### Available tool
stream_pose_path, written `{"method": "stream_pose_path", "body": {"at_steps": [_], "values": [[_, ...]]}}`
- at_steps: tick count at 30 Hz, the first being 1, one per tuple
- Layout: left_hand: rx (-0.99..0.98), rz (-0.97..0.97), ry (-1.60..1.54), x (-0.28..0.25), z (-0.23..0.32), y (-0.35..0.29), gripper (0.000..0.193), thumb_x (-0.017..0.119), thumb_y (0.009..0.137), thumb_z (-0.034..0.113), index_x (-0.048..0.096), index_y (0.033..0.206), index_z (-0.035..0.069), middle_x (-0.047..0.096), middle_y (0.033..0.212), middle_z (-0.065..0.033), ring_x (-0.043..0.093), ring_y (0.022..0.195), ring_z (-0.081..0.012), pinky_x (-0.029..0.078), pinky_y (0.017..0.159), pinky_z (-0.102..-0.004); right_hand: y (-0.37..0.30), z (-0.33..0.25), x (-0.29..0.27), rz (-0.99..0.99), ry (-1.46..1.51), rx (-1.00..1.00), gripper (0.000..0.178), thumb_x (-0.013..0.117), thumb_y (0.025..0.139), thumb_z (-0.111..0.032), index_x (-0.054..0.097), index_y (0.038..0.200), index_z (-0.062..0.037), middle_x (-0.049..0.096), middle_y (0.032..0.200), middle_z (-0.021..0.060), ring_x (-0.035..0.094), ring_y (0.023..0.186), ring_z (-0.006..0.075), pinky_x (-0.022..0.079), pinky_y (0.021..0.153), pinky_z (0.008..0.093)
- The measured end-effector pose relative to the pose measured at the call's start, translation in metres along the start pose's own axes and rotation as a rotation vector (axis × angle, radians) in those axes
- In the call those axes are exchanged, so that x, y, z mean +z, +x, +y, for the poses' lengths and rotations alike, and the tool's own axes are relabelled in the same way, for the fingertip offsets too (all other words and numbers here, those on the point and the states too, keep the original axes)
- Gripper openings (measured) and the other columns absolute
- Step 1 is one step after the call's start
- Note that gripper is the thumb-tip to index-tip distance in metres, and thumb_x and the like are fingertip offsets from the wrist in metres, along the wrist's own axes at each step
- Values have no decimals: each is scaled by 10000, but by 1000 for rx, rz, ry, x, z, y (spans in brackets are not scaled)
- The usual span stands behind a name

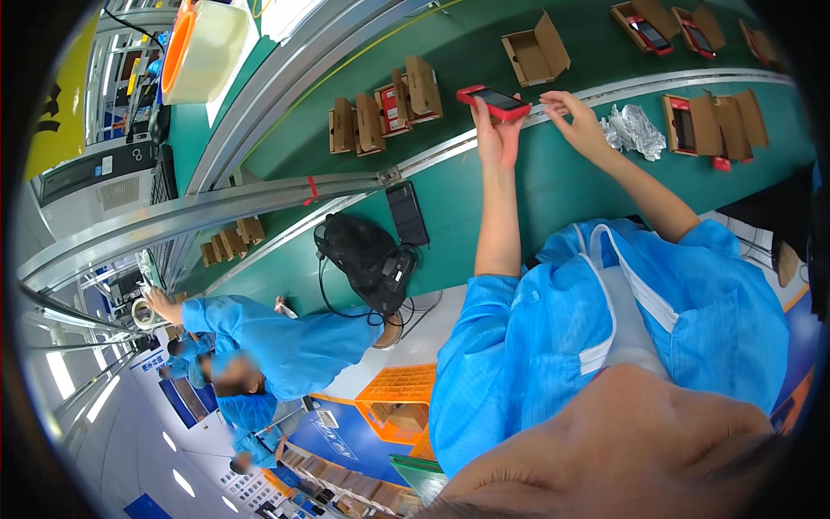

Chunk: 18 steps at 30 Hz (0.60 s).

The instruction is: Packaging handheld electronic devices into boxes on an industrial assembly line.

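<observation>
My left hand [497, 143] is closed round a handheld device [494, 101] with a red case and dark screen. It holds the device screen up over the metal rail of the green bench. Just right of the device is my right hand [577, 128], half curled with thumb and fingers apart; I make out nothing in it. Crumpled silver foil [637, 132] lies beside my right wrist. Farther right, an open brown carton [702, 125] has red-edged contents. Beyond the device stands another open carton [534, 54].
Several small cartons [385, 104] with red contents stand left on the belt [467, 52]; more, with red devices [650, 35], are far right. A black bag [363, 255] and black phone-like device [406, 214] lie left. A co-worker in blue [277, 342] works beyond; an orange crate [396, 398] is below.
</observation>
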<state>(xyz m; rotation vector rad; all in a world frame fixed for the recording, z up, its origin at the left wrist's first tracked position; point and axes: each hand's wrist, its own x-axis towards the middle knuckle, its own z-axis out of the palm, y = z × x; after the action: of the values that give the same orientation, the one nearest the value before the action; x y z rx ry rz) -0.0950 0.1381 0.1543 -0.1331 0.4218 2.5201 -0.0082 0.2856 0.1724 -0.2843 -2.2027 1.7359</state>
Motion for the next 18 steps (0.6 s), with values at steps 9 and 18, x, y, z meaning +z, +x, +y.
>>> {"method": "stream_pose_path", "body": {"at_steps": [9, 18], "values": [[-41, 417, 193, 4, -29, 6, 367, 716, 798, 317, 532, 960, 44, 574, 916, -88, 571, 884, -196, 528, 751, -333, 20, -20, 4, -111, -610, -716, 270, 642, 722, -96, 615, 990, -84, 528, 905, 68, 534, 832, 241, 446, 704, 342], [-66, 572, 283, 13, -34, 6, 285, 718, 798, 321, 550, 861, 99, 572, 788, -2, 571, 733, -95, 540, 659, -322, 44, -18, 6, -328, -875, -942, 125, 592, 701, -104, 554, 816, -75, 493, 858, 50, 506, 830, 203, 398, 751, 305]]}}
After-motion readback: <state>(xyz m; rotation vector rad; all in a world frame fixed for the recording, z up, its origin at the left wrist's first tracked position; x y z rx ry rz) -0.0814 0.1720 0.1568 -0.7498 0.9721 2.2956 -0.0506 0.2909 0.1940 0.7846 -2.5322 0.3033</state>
